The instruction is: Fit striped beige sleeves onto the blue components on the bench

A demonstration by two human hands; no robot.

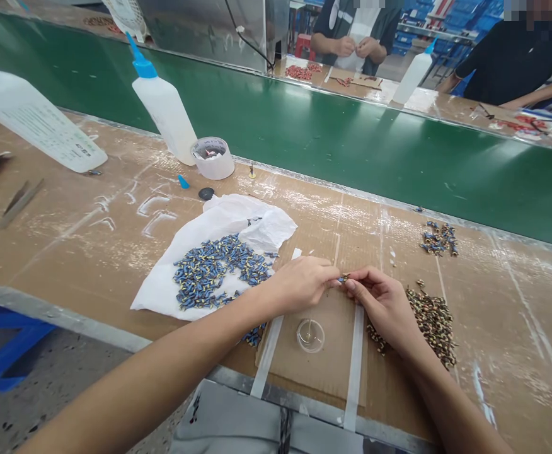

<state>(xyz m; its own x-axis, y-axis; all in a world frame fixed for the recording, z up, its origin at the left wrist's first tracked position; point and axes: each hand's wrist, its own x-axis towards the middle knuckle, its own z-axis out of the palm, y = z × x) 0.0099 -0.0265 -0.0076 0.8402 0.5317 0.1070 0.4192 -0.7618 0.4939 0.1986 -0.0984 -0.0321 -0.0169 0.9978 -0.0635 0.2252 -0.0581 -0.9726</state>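
Observation:
My left hand (302, 284) and my right hand (384, 304) meet over a taped cardboard pad (333, 366). Pinched between their fingertips is a tiny blue piece (341, 279); its finer detail is too small to make out. To the left, many small blue-and-yellow pieces (200, 271) lie heaped on a crumpled white sheet (162, 287). A pile of small brown-and-yellow pieces (434, 321) spreads beside my right wrist. Below my hands, a small clear round dish (310, 336) with a thin stick in it stands on the pad.
White bottles with blue tips (162, 113) and a tape roll (213, 161) stand at the back left. Tweezers (21, 205) lie far left. A small cluster of blue-and-brown pieces (439, 239) sits at right. Beyond the green belt (304, 132), two people sit at work.

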